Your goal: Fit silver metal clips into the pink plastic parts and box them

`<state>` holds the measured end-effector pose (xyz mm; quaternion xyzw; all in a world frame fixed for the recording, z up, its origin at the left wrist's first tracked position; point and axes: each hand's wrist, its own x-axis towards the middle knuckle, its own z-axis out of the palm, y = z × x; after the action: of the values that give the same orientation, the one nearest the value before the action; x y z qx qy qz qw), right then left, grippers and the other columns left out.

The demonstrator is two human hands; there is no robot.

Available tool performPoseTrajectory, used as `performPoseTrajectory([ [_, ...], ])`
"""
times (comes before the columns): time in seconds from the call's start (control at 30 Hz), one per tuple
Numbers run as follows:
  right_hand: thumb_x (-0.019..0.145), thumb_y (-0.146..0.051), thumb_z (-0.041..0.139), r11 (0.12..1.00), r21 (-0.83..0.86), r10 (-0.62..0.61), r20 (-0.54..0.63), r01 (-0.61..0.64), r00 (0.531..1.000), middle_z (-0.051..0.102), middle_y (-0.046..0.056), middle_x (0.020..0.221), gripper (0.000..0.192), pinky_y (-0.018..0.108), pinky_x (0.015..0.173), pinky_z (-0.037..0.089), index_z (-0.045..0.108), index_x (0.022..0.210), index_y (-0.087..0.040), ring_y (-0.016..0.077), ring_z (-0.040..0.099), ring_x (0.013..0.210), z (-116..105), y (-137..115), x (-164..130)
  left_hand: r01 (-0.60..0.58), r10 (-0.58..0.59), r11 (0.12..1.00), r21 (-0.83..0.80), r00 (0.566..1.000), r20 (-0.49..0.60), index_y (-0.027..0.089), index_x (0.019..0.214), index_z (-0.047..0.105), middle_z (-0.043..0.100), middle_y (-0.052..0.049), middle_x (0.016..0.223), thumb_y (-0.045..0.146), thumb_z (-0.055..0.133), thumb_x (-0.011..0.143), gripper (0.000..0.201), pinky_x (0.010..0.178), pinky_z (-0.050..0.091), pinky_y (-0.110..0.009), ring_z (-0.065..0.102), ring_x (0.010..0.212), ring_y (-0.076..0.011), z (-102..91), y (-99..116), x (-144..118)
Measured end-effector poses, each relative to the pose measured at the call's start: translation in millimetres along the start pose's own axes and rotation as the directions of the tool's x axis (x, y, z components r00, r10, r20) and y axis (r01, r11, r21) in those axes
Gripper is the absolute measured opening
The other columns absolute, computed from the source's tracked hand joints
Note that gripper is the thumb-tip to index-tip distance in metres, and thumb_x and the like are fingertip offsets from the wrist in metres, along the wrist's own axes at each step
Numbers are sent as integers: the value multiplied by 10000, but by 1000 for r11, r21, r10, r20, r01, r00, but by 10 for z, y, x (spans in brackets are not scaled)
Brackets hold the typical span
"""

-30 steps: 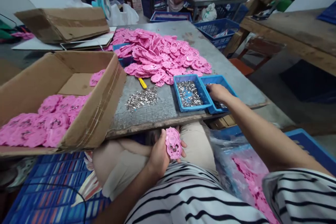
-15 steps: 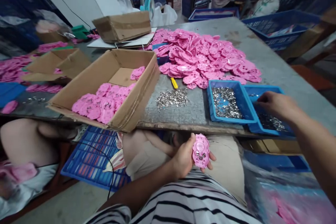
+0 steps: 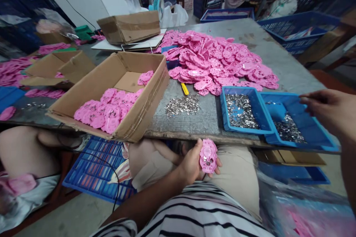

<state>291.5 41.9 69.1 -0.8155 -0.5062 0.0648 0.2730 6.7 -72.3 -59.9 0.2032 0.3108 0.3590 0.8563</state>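
My left hand (image 3: 191,163) holds a pink plastic piece (image 3: 208,155) with a scalloped edge over my lap. Small shiny metal bits sit in the lower part of that piece. Fingers pinched together, my right hand (image 3: 329,109) hovers over the right side of a blue tray (image 3: 319,129). Whatever lies between its fingertips is too small to make out. Small metal parts (image 3: 289,129) fill the near part of this tray. A second blue tray (image 3: 224,113), set against it on the left, contains more small metal parts (image 3: 240,109).
A big heap of pink pieces (image 3: 217,59) covers the table's middle. Loose metal parts (image 3: 182,105) and a yellow-handled tool (image 3: 184,89) lie before it. An open cardboard box (image 3: 144,109) with pink pieces stands left. Another person's legs (image 3: 27,148) show at far left.
My right hand has risen out of the right blue tray and moved right, fingers pinched. The pink piece in my left hand has shifted slightly left and up.
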Motion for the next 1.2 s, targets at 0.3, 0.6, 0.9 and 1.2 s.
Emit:
performPoseTrajectory([
  [0.3, 472, -451, 877, 374, 823, -267, 538, -428, 800, 614, 14, 550, 358, 236, 411, 263, 683, 613, -186, 58, 389, 399, 528, -592, -1262, -393, 428, 903, 172, 847, -314, 180, 898, 522, 652, 12, 724, 320, 807, 580, 449, 445, 447, -179, 606, 569, -108, 419, 353, -62],
  [0.6, 476, -372, 874, 226, 757, -261, 653, -613, 711, 633, 28, 815, 298, 200, 431, 285, 679, 576, -171, 44, 424, 506, 944, -765, -1739, -412, 586, 809, 420, 626, -515, 180, 907, 530, 641, 40, 721, 138, 723, 566, 394, 530, 492, -203, 575, 538, -78, 399, 315, -191],
  [0.9, 491, -316, 845, 238, 773, -303, 634, -588, 711, 614, 46, 856, 212, 217, 423, 254, 705, 566, -175, 54, 408, 517, 908, -911, -1892, -462, 678, 735, 496, 526, -514, 182, 958, 579, 649, 24, 754, 115, 735, 590, 405, 538, 485, -191, 589, 601, -96, 357, 351, -371],
  [1.2, 560, -314, 813, 320, 851, -358, 516, -417, 778, 610, 53, 941, 145, 246, 505, 360, 719, 579, -205, 101, 489, 633, 947, -930, -1984, -491, 707, 707, 508, 512, -488, 178, 876, 555, 623, 24, 752, 192, 717, 613, 309, 470, 444, -181, 544, 561, -85, 289, 365, -424],
])
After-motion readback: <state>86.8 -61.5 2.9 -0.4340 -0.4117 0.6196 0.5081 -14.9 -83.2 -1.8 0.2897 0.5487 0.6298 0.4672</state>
